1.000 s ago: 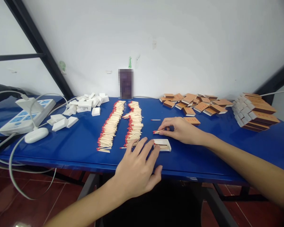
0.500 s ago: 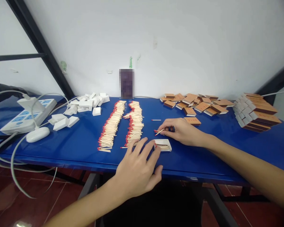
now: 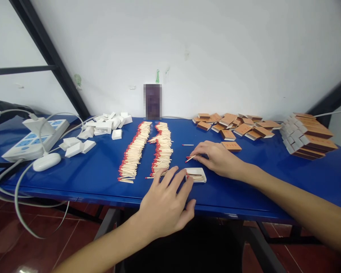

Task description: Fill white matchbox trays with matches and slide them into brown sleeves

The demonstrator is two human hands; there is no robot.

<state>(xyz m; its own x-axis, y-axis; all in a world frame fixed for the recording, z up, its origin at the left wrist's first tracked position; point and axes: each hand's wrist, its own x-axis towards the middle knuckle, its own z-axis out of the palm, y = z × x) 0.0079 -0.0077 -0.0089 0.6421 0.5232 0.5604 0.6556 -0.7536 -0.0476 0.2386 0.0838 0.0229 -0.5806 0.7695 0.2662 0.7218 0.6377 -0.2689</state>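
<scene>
Between the thumb and fingers of my right hand (image 3: 213,156) are a few red-headed matches (image 3: 191,158), pinched just above the blue table (image 3: 230,193). My left hand (image 3: 166,203) rests with its fingers spread, one fingertip at the left end of a small white matchbox tray (image 3: 203,175). Several matches lie in that tray; its left end is partly hidden by my fingers. Two long rows of matches, a left row (image 3: 135,151) and a right row (image 3: 162,149), lie beyond my left hand. A single match (image 3: 188,145) lies apart behind my right hand.
White empty trays (image 3: 102,125) are heaped at the back left, beside a power strip (image 3: 35,140) with cables. Orange matchbox sleeves (image 3: 243,129) lie scattered at the back right. Stacked matchboxes (image 3: 309,134) stand at the far right. A pixelated dark object (image 3: 152,101) leans on the wall.
The fingers of my right hand have drawn closer together around the matches. My left hand stays by the tray, and the view has shifted very slightly.
</scene>
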